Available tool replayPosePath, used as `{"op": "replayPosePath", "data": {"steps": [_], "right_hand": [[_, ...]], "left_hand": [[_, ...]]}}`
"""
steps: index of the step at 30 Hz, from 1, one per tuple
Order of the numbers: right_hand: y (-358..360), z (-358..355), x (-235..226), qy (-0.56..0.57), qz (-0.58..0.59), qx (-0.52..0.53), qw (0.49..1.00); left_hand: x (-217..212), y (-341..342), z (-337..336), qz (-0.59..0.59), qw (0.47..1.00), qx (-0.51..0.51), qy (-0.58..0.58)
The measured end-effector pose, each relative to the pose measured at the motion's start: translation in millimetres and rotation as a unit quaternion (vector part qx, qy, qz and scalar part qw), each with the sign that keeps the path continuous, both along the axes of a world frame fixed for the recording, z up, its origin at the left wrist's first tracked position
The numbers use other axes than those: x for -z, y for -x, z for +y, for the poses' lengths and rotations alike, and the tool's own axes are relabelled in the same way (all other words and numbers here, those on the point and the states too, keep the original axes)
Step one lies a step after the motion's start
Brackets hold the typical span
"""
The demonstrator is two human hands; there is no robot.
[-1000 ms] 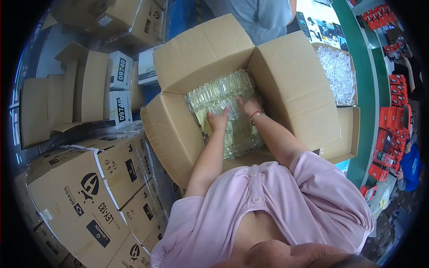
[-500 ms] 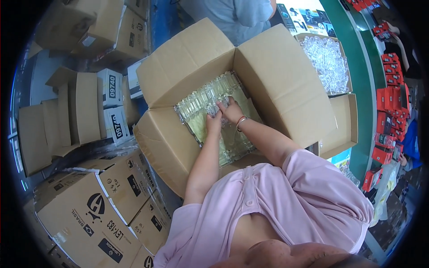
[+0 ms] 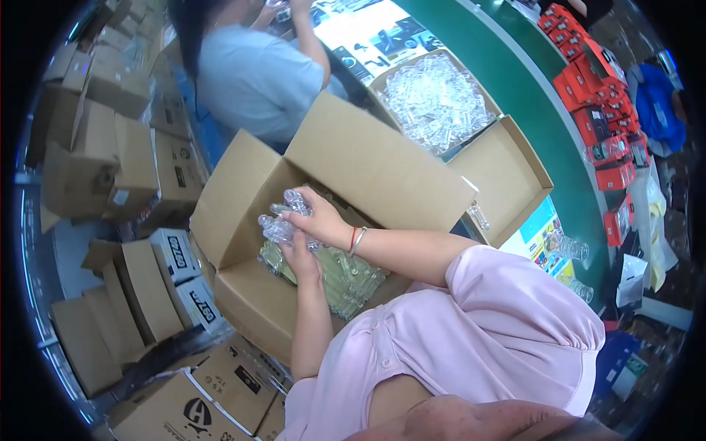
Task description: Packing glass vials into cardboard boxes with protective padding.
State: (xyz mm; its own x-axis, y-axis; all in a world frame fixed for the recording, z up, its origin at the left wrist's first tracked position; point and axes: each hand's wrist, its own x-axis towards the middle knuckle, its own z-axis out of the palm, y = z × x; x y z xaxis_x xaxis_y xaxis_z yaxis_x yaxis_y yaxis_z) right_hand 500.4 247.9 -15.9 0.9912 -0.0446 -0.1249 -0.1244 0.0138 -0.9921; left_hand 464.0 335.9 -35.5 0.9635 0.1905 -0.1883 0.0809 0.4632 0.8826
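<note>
- Your right hand (image 3: 318, 219) has its grip closed over the top of a bundle of small clear plastic pieces (image 3: 283, 224); your left hand (image 3: 300, 259) closes on the same bundle from beneath.
- The bundle sits between the two grips, lifted above the large open brown cardboard box (image 3: 243, 294).
- Directly below the grips, stacked rows of the same clear pieces (image 3: 349, 279) fill the box floor.
- Beyond the grips stands the tall rear flap (image 3: 375, 165), close behind your right knuckles; the left flap (image 3: 232, 198) rises just beside the bundle.
- Open room lies toward you, over the box's near wall.
- Past the rear flap, a second open carton of clear pieces (image 3: 437, 103) rests against a green surface (image 3: 529, 88).
- Far left of the grips, stacked printed cartons (image 3: 147, 287) crowd the floor.
- A person in a light blue shirt (image 3: 254, 77) stands behind the box.
</note>
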Motion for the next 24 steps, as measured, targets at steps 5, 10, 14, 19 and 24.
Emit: {"op": "replayPosePath", "data": {"steps": [5,10,14,19,24], "right_hand": [[-14.3,-77.5,-80.0,0.007,-0.132,0.107,0.985],[-41.2,-188.5,-101.3,-0.018,-0.186,0.215,0.959],[-71.8,-287.7,-55.8,-0.043,-0.09,0.275,0.956],[-87.7,-367.2,5.2,-0.021,0.018,0.307,0.951],[-104.1,-389.4,39.3,0.105,0.026,0.29,0.951]], "left_hand": [[-78.3,-42.3,-74.6,-0.153,0.979,0.106,-0.078],[-84.6,-93.4,-182.1,-0.215,0.949,0.2,-0.11],[-58.7,-123.3,-285.1,-0.113,0.954,0.277,-0.034],[-3.5,-144.6,-367.6,0.014,0.947,0.288,-0.141],[29.8,-153.1,-395.3,0.037,0.967,0.231,-0.101]]}}
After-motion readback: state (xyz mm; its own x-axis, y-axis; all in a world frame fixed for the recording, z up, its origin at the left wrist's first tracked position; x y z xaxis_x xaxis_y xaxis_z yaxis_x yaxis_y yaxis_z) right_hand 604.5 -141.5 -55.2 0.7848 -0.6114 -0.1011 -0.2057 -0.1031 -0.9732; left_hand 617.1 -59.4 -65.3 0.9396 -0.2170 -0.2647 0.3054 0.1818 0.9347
